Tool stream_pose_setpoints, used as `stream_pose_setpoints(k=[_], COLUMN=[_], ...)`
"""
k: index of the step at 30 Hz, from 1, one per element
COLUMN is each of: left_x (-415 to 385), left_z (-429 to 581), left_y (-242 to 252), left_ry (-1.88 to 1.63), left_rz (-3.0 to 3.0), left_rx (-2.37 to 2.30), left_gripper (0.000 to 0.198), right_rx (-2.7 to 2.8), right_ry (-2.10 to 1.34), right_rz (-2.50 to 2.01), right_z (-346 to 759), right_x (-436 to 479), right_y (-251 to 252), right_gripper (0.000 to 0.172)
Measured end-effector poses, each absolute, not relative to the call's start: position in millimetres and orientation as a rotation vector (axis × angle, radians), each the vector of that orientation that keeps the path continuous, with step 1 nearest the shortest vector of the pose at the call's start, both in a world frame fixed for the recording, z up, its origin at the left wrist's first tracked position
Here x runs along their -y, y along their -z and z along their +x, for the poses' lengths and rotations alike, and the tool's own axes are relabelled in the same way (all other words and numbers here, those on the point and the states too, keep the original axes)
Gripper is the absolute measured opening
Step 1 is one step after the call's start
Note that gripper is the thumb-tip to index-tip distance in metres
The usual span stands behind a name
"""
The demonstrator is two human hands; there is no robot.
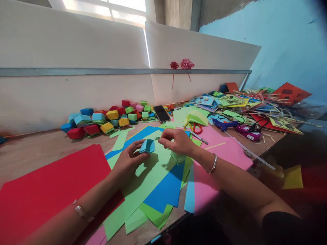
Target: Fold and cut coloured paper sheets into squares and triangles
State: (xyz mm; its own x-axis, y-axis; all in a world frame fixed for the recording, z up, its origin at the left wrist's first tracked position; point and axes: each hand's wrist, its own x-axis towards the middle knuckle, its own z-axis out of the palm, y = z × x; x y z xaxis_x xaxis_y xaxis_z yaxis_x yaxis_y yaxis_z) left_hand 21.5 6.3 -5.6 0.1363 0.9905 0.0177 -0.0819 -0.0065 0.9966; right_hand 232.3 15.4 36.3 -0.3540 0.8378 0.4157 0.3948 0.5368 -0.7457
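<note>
Between the thumb and fingers of my left hand (127,158) is a small light-blue folded paper box (147,146), its open side facing up and right. A short gap to the right, my right hand (177,141) has its thumb and fingers pinched together; I cannot make out anything between them. Just under the right hand lies a crumpled or folded pale-green paper piece (178,158), partly hidden. Both hands are over a large light-green paper sheet (133,200), which overlaps a blue sheet (165,190).
Red sheets (51,180) lie left, pink sheets (212,170) right. Several coloured paper boxes (112,115) are heaped at the back beside a phone (161,113). Red-handled scissors (197,128), a pen (200,137), a blue glue gun (224,125) and a purple power strip (249,132) lie right.
</note>
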Motion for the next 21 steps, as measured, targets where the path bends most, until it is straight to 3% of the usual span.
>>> stream_pose_setpoints(k=[5, 12, 21], left_x=[-5, -3, 1], left_z=[23, 24, 26], left_y=[3, 3, -2], left_ry=[-1.115, -1.02, -0.98], left_rz=[1.045, 1.004, 0.984], left_rx=[-0.937, -0.894, -0.962], left_gripper=[0.05, 0.051, 0.052], right_rx=[2.06, 2.123, 2.229], right_ry=[-0.324, -0.045, -0.031], right_rz=[-1.053, -1.167, -1.053], right_z=[220, 217, 215], right_x=[-6, -7, -12], right_y=[-29, -21, -14], right_gripper=[0.013, 0.009, 0.007])
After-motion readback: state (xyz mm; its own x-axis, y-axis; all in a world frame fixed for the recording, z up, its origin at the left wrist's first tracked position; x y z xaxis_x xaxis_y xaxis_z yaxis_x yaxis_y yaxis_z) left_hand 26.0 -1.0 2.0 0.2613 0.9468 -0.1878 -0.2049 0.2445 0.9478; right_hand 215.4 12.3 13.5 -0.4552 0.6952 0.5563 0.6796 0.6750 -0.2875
